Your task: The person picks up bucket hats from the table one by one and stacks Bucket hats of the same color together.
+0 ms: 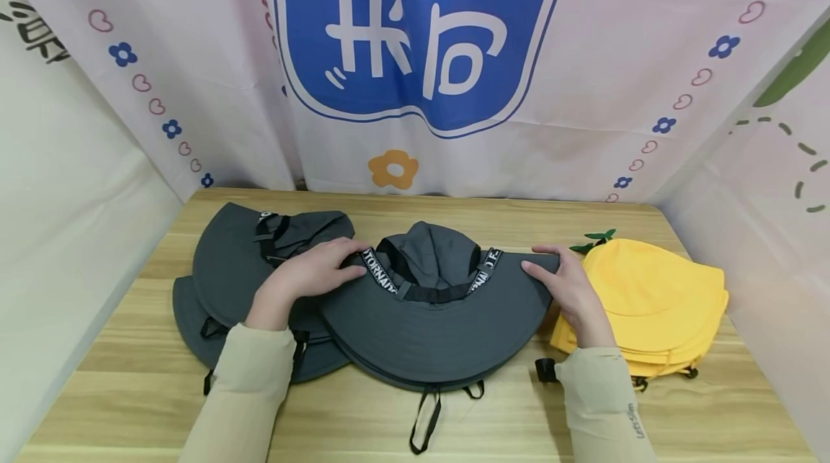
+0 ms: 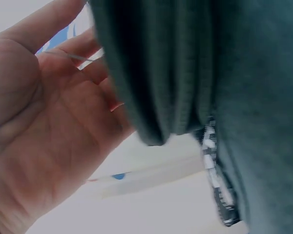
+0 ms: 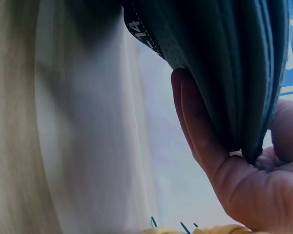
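A stack of dark grey wide-brimmed sun hats (image 1: 434, 340) stands in the middle of the table, brims curved toward me and chin cords hanging in front. My left hand (image 1: 315, 272) holds the stack's left end; in the left wrist view, its fingers pass behind the layered brims (image 2: 156, 73). At the right end, my right hand (image 1: 570, 294) pinches the brims, thumb on the near face. The right wrist view shows a finger (image 3: 200, 126) along the other side of the layered brims (image 3: 234, 73). Black straps with white lettering (image 1: 382, 272) cross the upper hat.
More dark grey sun hats (image 1: 223, 268) lie overlapped to the left, partly behind my left forearm. Stacked yellow hats (image 1: 655, 297) with green leaf trims lie on the right. The wooden table (image 1: 363, 420) meets a printed white curtain (image 1: 337, 160) at the back.
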Motion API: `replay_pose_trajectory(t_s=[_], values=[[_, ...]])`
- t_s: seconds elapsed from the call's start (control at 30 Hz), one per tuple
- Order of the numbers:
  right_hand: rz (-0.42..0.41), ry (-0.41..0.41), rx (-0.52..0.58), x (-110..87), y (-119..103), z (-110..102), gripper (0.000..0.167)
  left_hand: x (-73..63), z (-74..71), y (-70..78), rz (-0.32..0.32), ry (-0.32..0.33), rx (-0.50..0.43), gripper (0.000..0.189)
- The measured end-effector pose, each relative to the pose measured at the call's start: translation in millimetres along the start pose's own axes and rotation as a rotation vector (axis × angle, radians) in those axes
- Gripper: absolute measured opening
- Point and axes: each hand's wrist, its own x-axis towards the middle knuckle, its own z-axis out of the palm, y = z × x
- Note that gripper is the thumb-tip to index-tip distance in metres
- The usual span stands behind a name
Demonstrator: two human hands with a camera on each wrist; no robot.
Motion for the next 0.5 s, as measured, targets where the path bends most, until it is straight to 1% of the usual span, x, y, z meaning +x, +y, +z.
replay_pose_trajectory(t_s=[0.13,0.27,0.4,0.47,0.5], values=[[-0.002,0.005,0.006,0.3,-0.6,0.2,0.06,-7.0,-4.5,10.5,0.013,0.06,0.021,0.05],[-0.004,0.012,0.008,1.4,0.3,-0.2,0.057,-12.5,-9.4,18.9,0.031,0.143,0.042,0.047],[-0.005,0.01,0.019,2.4,1.4,-1.3,0.053,-10.1,-11.6,23.1,0.055,0.241,0.045,0.042],[-0.006,0.006,0.029,2.5,1.6,-2.0,0.049,-7.4,-12.1,23.9,0.054,0.262,0.056,0.041],[-0.007,0.002,0.035,2.4,1.7,-2.4,0.047,-6.4,-12.7,24.3,0.049,0.257,0.067,0.04]])
